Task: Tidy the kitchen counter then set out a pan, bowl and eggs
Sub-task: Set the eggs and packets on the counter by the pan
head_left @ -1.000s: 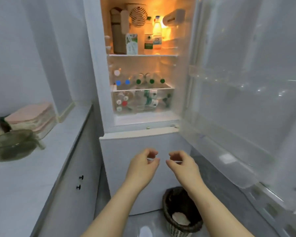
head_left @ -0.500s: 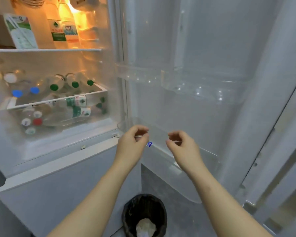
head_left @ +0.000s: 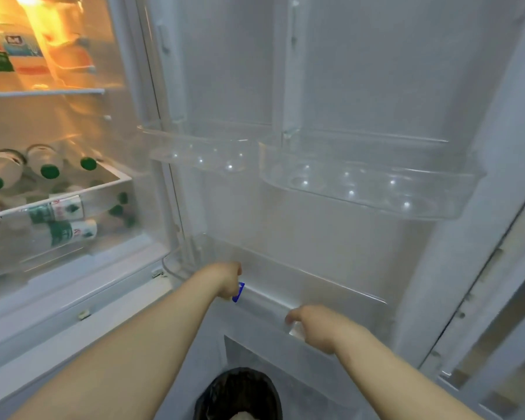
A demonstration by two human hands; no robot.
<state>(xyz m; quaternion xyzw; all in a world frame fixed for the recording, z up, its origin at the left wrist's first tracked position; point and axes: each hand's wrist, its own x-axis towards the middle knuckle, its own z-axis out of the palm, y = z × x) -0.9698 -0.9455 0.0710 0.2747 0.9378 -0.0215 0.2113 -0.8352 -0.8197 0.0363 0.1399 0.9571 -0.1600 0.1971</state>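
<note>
1. Our left hand [head_left: 226,280] has its fingers pinched on a small blue thing [head_left: 239,293] at the low fridge door shelf [head_left: 346,298].
2. Our right hand [head_left: 314,325] curls its fingers beside it; we cannot tell if they hold anything.

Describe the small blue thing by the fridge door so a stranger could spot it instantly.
Start at the open fridge door and drop to its lowest clear shelf. At the shelf's left end, the blue tag pokes out beneath the curled left hand. It is the only vivid blue thing among clear plastic and white walls.
</note>
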